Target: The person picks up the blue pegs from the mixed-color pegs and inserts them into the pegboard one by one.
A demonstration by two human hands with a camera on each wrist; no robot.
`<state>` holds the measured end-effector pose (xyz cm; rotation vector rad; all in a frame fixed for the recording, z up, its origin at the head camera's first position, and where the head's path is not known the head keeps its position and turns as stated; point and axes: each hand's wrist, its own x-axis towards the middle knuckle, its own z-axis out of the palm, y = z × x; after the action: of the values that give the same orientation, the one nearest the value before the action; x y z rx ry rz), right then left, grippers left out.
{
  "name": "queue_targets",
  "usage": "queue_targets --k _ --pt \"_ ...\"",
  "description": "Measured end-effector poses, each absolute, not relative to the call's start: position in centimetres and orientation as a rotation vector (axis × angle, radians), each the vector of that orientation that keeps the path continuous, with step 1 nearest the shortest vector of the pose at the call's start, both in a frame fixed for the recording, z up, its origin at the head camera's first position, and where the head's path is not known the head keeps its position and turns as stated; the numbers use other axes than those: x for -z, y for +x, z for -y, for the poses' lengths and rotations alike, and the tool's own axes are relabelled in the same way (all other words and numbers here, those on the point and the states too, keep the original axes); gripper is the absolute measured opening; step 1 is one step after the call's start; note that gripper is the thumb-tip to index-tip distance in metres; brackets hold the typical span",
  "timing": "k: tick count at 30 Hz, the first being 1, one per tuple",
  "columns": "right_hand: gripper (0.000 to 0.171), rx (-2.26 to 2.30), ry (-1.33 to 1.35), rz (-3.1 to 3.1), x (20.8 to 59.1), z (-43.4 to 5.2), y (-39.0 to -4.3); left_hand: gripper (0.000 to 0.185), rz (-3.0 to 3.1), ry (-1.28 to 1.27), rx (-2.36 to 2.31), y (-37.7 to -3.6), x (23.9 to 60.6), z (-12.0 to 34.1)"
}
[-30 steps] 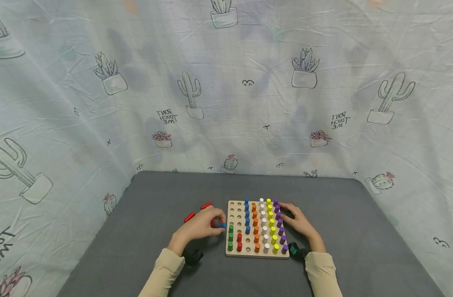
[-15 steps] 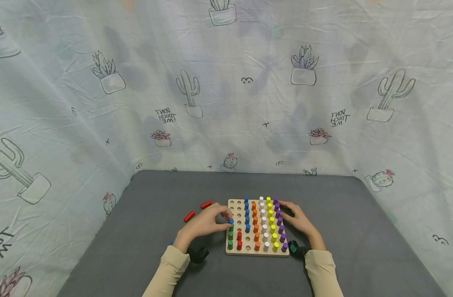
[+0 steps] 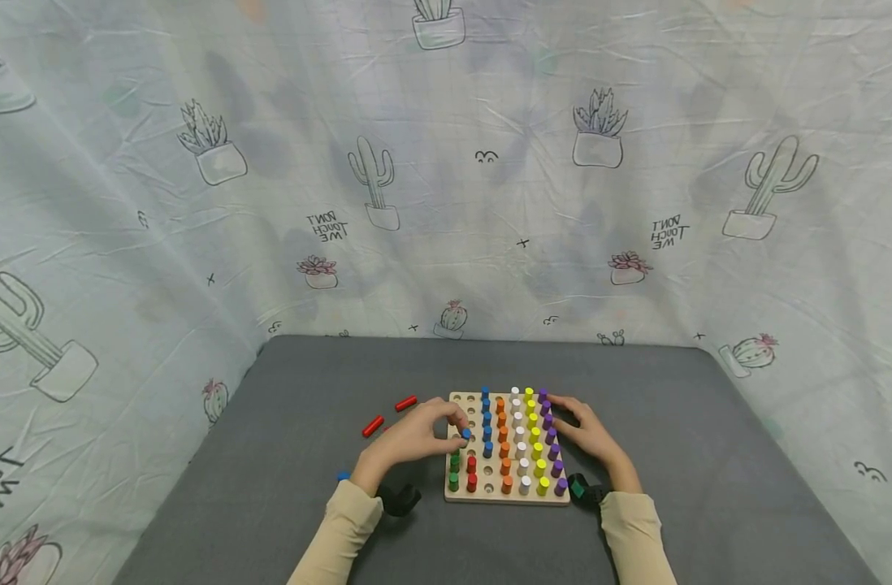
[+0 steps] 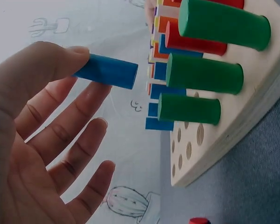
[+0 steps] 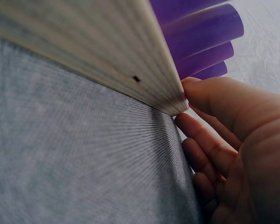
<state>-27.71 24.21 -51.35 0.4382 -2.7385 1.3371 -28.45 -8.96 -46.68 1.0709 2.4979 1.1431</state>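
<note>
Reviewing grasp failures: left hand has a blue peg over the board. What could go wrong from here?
1. The left hand pinches the blue peg only near one end, so it might slip or tilt.
2. The green pegs stand close by; fingers could knock them.
3. The right hand only touches the board's edge, so it might shift.

Head view: high, facing forward and down, far enough to take in whole grey table (image 3: 307,455) and cactus-print cloth (image 3: 490,203). Left wrist view: low, very near, facing across palm to peg board (image 4: 233,126). Right wrist view: table-level, touching-close at board edge. All three share peg board.
</note>
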Motion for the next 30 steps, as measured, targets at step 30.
queue_targets --k 30 --pt "0.044 -1.352 0.49 2.737 50.4 -24.0 -27.4 0.017 -2.346 1.292 -1.078 -28.8 48.2 6.1"
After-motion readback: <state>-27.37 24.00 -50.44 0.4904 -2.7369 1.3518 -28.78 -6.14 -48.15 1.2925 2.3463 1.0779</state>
